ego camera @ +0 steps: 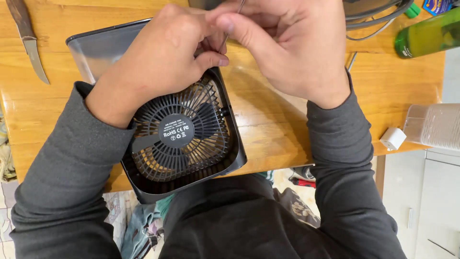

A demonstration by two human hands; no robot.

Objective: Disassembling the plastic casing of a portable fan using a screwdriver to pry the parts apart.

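**Closely: two hands working over a small black fan**

Now the wooden desk [268,115] is carrying everything, and it is filling most of the head view. A small black fan unit [184,144] is lying on it with the round grille facing up; its lower corner is hanging a little over the near edge of the desk. Both arms are wearing dark grey sleeves [62,192].

The left hand [153,62] is resting on the upper part of the fan, fingers curled closed, and the thumb is pressing against a thin metal tool [230,26]. The right hand [282,45] is meeting it from the other side, and its thumb and fingers are pinching the same thin tool just above the fan's upper corner. The tip of the tool is hidden between the fingers.

At the far right corner a green bottle [426,36] is lying beside some grey cables [378,17]. A clear plastic container [433,125] is standing at the right edge, with a small white plug [393,138] just beside it. At the far left corner a knife [28,41] is lying flat.
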